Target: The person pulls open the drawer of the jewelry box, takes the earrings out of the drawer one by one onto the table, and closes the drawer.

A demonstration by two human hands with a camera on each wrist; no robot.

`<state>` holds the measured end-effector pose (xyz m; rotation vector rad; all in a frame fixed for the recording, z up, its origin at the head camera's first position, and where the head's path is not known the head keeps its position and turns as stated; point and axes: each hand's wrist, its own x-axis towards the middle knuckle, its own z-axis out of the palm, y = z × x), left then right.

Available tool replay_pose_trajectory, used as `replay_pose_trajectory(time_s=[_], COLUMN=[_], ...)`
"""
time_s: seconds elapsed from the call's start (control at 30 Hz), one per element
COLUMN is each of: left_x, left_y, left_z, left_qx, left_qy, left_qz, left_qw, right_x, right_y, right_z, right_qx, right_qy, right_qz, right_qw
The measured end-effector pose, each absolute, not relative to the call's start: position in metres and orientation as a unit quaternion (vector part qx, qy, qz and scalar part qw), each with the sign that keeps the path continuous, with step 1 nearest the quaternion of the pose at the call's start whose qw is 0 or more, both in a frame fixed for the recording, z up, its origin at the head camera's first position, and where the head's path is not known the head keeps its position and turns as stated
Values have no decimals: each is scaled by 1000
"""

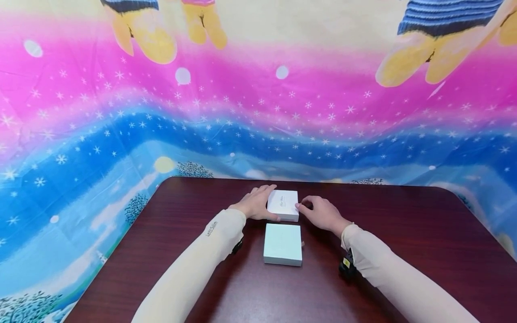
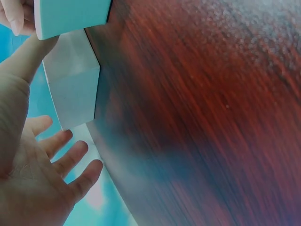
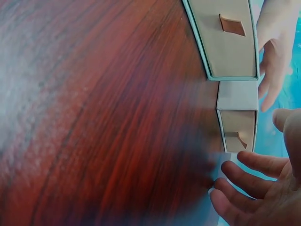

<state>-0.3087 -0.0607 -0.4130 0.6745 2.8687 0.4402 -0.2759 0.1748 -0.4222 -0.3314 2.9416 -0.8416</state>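
A white drawer-style box (image 1: 282, 204) with small printed lettering lies flat near the table's far edge. My left hand (image 1: 255, 202) holds it from the left, thumb at its front and fingers spread toward the back corner. At its right side is my right hand (image 1: 323, 213), fingertips close to the drawer face. There a small brown pull tab (image 3: 242, 140) sticks out, with the right thumb and fingers apart from it. Nearer to me lies a pale mint-green box (image 1: 282, 243), whose own brown tab (image 3: 233, 26) shows on its right side. Both drawers look closed.
The boxes stand on a dark reddish wood-grain table (image 1: 226, 287) with rounded far corners. A colourful printed cloth (image 1: 250, 103) hangs behind and to the left of it. The mint-green box sits between my forearms.
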Motion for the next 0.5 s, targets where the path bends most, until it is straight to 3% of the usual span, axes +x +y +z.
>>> replay_pose_trajectory(time_s=[0.5], left_x=[-309], left_y=[-61], left_z=[-413], left_qx=[233], left_qy=[953], left_qz=[163], left_qw=[99], right_x=[-286], right_y=[180], right_z=[-427], right_qx=[-47], right_qy=[895], right_qz=[-431], right_qw=[109])
